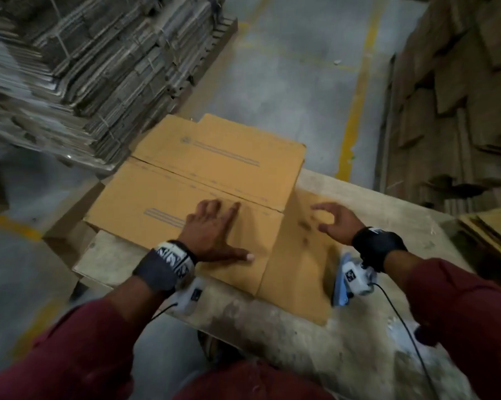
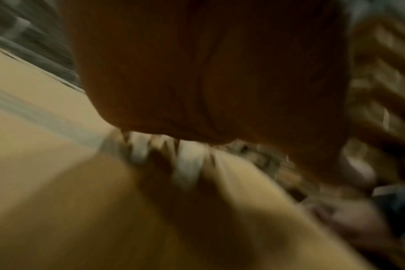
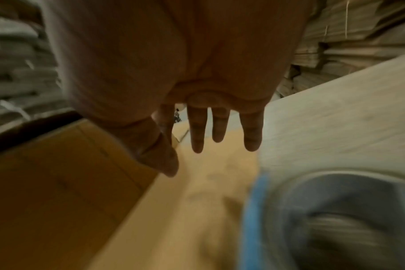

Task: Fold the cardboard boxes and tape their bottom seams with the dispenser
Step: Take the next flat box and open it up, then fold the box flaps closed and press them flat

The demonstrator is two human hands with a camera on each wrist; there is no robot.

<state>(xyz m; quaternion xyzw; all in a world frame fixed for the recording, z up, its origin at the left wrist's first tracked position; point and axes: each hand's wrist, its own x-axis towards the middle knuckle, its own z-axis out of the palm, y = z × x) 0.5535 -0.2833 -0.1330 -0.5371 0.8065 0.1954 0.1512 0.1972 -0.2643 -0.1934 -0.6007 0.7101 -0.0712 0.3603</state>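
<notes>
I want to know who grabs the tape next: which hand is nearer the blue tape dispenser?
Right. The right hand hovers open just beyond the tape dispenser, which lies under its wrist. The left hand presses flat on the box, farther off.

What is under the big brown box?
The cardboard box sits on a worn table, its far end hanging past the edge. The left hand presses flat on top. Inside is hidden by the closed flaps.
</notes>
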